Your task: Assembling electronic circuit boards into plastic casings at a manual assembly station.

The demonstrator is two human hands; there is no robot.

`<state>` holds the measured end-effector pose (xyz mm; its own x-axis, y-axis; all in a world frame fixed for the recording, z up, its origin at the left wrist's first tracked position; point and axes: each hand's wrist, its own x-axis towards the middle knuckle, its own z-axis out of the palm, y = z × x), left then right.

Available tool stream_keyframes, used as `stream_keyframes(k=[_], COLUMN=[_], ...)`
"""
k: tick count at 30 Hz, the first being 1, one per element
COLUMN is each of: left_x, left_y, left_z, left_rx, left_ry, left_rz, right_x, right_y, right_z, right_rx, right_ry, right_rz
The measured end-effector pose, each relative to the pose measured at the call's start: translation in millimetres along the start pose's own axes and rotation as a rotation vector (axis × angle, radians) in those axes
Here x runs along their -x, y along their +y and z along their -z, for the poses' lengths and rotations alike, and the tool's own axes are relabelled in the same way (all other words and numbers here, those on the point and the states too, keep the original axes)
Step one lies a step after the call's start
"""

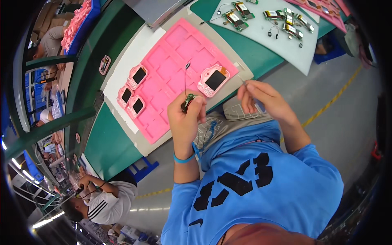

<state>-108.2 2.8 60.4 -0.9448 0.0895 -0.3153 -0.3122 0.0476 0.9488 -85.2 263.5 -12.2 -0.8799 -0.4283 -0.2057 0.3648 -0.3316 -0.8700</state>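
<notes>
My left hand (182, 122), with a blue band at the wrist, is closed on a small green circuit board (187, 103) over the near edge of the pink tray (165, 87). A thin dark wire runs up from the board to a small round black part (187, 65). To the right, beyond the tray's corner, my right hand (267, 99) has its thumb and forefinger pinched together; anything between them is too small to make out. Nearest to both hands lies a pink camera-shaped casing with a dark screen (214, 80), on the tray.
Three similar pink casings (136, 107) sit at the tray's left. Several circuit boards with batteries (288, 22) lie on a white sheet (261, 45) at the far right. A metal box (157, 10) stands behind the tray. Another person (110, 198) works at the left.
</notes>
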Motion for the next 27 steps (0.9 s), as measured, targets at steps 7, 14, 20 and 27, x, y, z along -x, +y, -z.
stream_keyframes(k=[7,14,20,27], left_x=[-45,-66,-56,-50], left_y=[9,-1,-5,-11], left_z=[-49,-60,-54,-54], left_rx=[-0.615,-0.662,-0.311,-0.368], left_ry=[0.089,0.116,0.095,0.114], left_rz=[-0.152,-0.228,-0.131,-0.148], right_x=[-6,-22,-30,-30], right_y=[-18,-35,-41,-40], right_z=[12,6,-4,-15], right_rx=[0.026,0.101,0.002,-0.002], right_ry=[0.102,0.011,-0.078,-0.052], right_rz=[-0.025,-0.155,-0.316,-0.399])
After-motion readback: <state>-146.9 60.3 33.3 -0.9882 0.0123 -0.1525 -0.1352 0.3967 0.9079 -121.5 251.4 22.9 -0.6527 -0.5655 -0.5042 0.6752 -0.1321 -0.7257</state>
